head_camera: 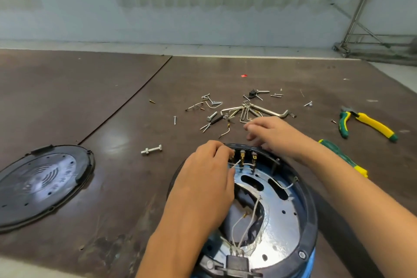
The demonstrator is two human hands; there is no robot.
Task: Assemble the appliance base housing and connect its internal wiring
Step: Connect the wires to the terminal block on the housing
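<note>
The round appliance base housing [302, 228] lies open side up near the table's front, black rimmed with a shiny metal plate inside. White wires [246, 225] run across the plate to a black connector block [237, 263] at the near rim. Three brass terminals [242, 157] stand at the far rim. My left hand [207, 178] reaches inside the housing and pinches a white wire end [235, 163] next to the left terminal. My right hand [270, 135] rests on the far rim, fingers curled and blurred. The black bottom cover [38, 184] lies apart at the left.
Loose screws, bolts and hex keys [246, 110] are scattered beyond the housing. A single bolt [151, 149] lies to its left. Green-and-yellow pliers [365, 123] lie at the right, and a green-yellow tool handle [343, 157] lies partly under my right forearm.
</note>
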